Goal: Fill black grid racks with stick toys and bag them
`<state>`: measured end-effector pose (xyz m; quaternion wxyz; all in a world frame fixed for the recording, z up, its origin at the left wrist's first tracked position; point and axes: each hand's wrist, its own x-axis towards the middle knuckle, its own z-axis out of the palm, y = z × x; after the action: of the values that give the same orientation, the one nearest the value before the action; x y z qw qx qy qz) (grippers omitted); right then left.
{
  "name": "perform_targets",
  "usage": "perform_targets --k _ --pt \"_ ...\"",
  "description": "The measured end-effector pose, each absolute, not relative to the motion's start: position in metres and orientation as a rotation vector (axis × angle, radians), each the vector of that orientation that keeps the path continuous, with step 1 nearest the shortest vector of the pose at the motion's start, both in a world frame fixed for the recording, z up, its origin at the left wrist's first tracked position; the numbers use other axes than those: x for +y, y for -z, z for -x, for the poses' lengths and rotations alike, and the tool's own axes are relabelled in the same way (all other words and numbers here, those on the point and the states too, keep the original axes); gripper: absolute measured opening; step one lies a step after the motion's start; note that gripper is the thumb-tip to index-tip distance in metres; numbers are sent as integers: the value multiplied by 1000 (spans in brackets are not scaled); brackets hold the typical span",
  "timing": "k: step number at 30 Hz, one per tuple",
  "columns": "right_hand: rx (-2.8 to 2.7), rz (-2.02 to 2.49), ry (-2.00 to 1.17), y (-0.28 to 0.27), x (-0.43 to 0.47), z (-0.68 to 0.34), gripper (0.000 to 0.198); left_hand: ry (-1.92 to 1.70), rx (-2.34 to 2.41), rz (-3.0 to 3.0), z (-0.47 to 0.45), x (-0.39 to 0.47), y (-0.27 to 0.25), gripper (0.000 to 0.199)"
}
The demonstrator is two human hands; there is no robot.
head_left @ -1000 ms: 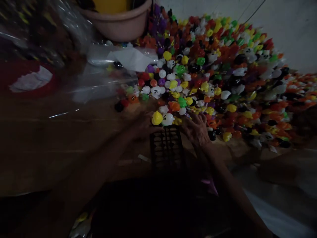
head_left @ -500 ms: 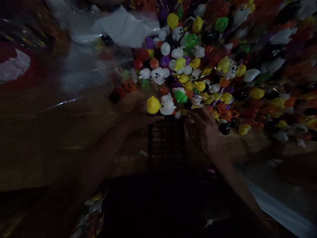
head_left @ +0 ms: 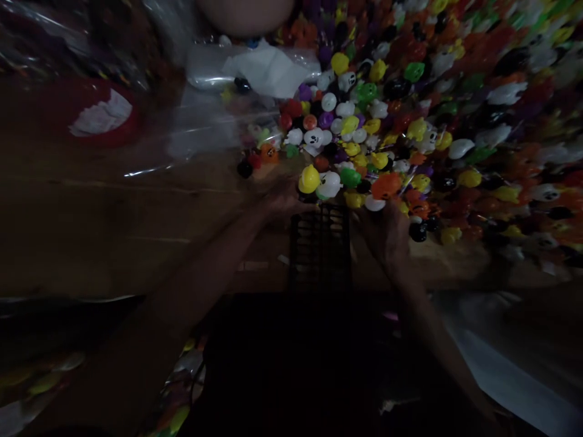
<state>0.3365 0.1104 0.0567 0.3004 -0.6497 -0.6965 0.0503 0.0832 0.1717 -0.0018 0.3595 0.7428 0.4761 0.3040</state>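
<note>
In dim light, my left hand (head_left: 285, 197) is closed at the lower left of a yellow toy figure (head_left: 309, 179) and a white toy figure (head_left: 329, 184), its thumb stretched beneath them. Most of its fingers are hard to see. My right hand (head_left: 389, 233) is closed around small toys, with an orange figure (head_left: 386, 186) and a white rounded one (head_left: 375, 202) showing at its fingertips. Between my wrists lies a dark slotted frame (head_left: 321, 252), resembling an abacus, on the wooden table (head_left: 150, 209). Behind both hands spreads a pile of small coloured toys (head_left: 359, 136).
A red bowl (head_left: 125, 130) with white paper in it stands at the left. Clear plastic bags (head_left: 200, 124) and white tissue (head_left: 273, 70) lie left of the pile. More toys (head_left: 180, 388) sit below the table edge. Part of another person (head_left: 248, 15) shows at the top.
The view has shifted, so the table appears further right. The orange figure and white rounded one now show at my right hand. My left hand stays by the yellow and white figures.
</note>
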Motion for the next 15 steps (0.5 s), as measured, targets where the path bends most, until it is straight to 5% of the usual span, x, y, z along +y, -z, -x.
perform_targets --k 7,15 --pt "-1708 1486 -482 -49 113 -296 47 -826 1163 -1983 -83 170 -3 44" --pt "-1493 1465 -796 -12 123 -299 35 -837 1203 -1856 -82 160 -11 43"
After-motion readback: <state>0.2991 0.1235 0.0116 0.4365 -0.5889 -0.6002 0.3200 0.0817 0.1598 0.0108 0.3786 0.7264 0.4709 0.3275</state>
